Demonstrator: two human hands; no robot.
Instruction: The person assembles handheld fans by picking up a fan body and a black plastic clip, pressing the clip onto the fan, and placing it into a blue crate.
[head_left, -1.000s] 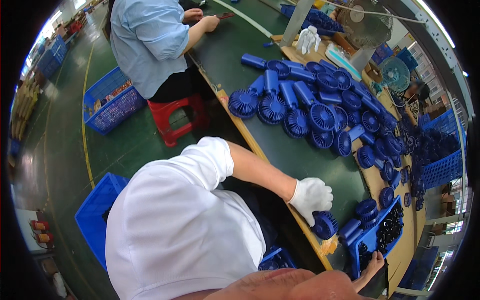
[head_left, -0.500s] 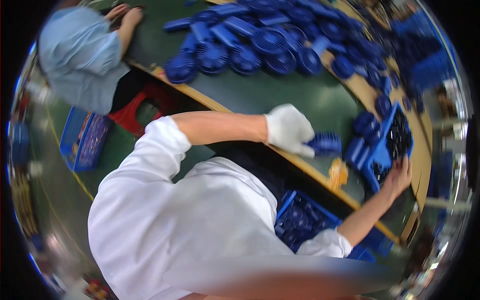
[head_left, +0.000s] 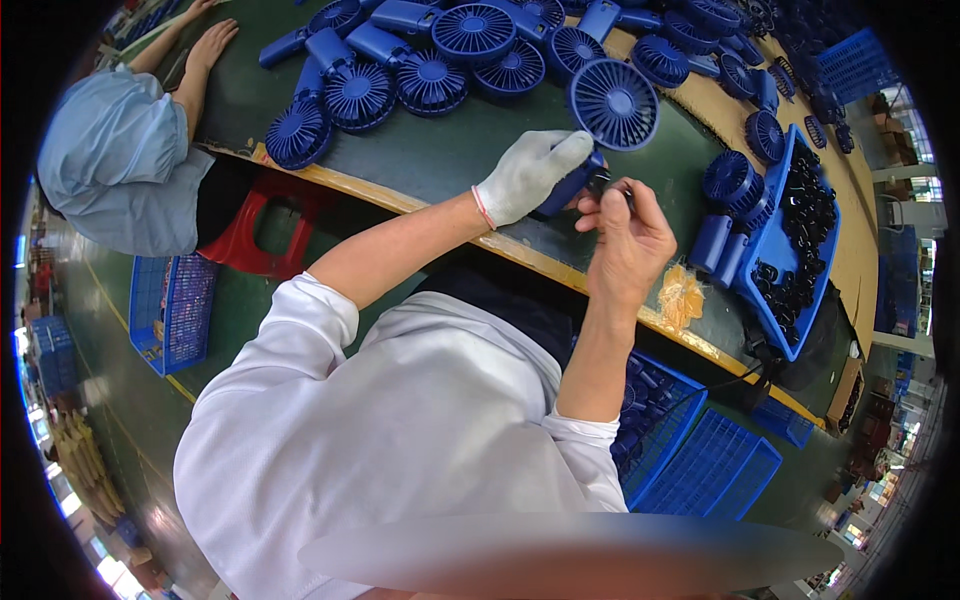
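My left hand (head_left: 535, 175), in a white glove, is closed around the handle of a blue handheld fan (head_left: 614, 104), whose round slatted head points away from me. Bare, my right hand (head_left: 630, 228) pinches a small black part (head_left: 598, 181) against the side of that handle. The exact shape of the part is mostly hidden by my fingers. To the right of my hands, a blue tray (head_left: 792, 345) holds many similar black parts (head_left: 805, 215). Between the tray and my hands lie two more blue fans (head_left: 730, 180), their handles toward me.
Many blue fans (head_left: 430, 80) are heaped along the far side of the green table (head_left: 400, 165). Crumpled orange material (head_left: 680, 297) lies near the front edge. Blue crates (head_left: 715, 465) stand below on the right. At left, a co-worker (head_left: 125, 160) sits by a red stool (head_left: 265, 235).
My right hand has come from the black-parts tray to the fan, now with a black part. My left hand has lifted and turned the fan so its head faces up and away.
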